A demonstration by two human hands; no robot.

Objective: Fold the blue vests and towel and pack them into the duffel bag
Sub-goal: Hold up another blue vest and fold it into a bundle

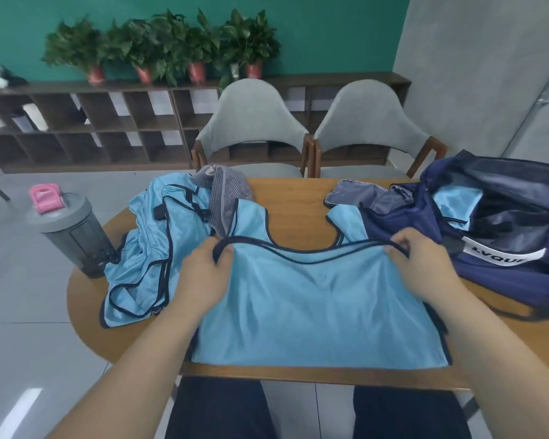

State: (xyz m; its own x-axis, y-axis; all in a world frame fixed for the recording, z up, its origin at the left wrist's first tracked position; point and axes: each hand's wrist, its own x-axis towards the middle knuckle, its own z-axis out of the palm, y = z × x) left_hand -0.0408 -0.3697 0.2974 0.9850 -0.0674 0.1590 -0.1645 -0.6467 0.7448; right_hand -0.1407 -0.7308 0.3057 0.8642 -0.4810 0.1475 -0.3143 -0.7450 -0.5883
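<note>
A light blue vest (pixel 317 308) with dark trim lies spread on the wooden table (pixel 292 204) in front of me. My left hand (pixel 203 277) pinches its left shoulder strap and my right hand (pixel 425 264) pinches the right one. More blue vests (pixel 146 248) lie crumpled at the left. A grey striped towel (pixel 222 198) is bunched behind them. The navy duffel bag (pixel 488 248) sits open at the right, with a folded blue vest (pixel 457 201) inside it.
A grey shaker bottle (pixel 70 232) with a pink lid stands at the table's left edge. Two grey chairs (pixel 251 128) face me across the table. A low shelf with potted plants (pixel 159 49) runs along the green wall.
</note>
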